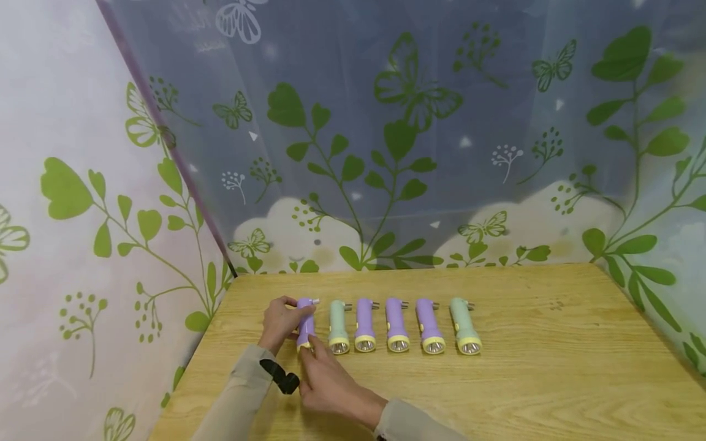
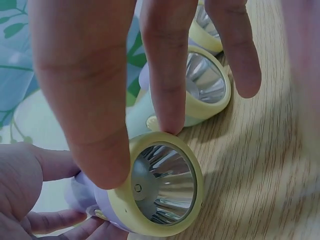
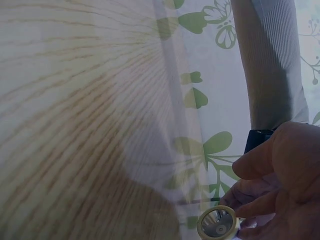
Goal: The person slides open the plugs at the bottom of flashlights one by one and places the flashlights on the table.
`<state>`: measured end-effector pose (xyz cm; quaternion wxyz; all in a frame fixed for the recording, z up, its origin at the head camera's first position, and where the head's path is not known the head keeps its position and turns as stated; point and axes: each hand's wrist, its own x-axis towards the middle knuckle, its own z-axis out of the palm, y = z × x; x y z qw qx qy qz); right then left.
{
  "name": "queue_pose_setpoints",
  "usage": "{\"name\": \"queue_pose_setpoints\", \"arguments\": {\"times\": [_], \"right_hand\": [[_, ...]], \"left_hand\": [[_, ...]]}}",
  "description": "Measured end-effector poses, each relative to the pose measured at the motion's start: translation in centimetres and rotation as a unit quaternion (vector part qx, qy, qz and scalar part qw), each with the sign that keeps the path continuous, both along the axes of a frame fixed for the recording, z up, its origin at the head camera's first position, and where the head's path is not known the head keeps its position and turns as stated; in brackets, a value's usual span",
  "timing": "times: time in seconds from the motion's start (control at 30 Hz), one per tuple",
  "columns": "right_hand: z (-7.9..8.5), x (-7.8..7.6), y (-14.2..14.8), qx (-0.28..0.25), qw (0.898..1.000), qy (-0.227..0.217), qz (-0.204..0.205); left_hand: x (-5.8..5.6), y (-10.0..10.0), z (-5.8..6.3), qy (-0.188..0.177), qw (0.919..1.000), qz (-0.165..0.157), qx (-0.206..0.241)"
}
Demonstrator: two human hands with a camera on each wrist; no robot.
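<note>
My left hand (image 1: 280,321) grips a purple flashlight (image 1: 306,320) at the left end of a row, thumb across its body. The flashlight lies on the wooden table with its yellow-rimmed lens (image 2: 167,187) toward me and small plug prongs at its far end. My right hand (image 1: 331,380) reaches in from the right. Its fingers are nearly straight in the left wrist view, one fingertip (image 2: 102,172) on the yellow rim. Just to the right lies a mint green flashlight (image 1: 337,323). In the right wrist view, only the lens end (image 3: 218,223) of the held flashlight shows.
Three purple flashlights, the nearest of them (image 1: 365,321) beside the green one, continue the row, with a second green flashlight (image 1: 465,324) at its right end. All point their lenses toward me. A leaf-and-butterfly curtain (image 1: 342,122) hangs behind the wooden table (image 1: 551,367) and along its sides.
</note>
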<state>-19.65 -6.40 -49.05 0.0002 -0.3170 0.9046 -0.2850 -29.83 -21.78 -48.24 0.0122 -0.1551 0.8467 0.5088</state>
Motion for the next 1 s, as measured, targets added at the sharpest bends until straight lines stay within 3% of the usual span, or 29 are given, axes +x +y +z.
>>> {"name": "queue_pose_setpoints", "arguments": {"times": [0.33, 0.67, 1.0], "right_hand": [[-0.1, -0.4, 0.0, 0.004, 1.0, -0.023, -0.001], [-0.2, -0.5, -0.1, 0.016, 0.997, -0.073, 0.007], [-0.1, -0.7, -0.3, 0.035, 0.996, -0.085, 0.003]], "left_hand": [[-0.9, 0.0, -1.1, -0.014, 0.9998, -0.004, -0.013], [-1.1, 0.0, -1.6, -0.019, 0.9996, -0.012, -0.015], [-1.3, -0.2, -1.9, -0.017, 0.9995, -0.009, -0.026]]}}
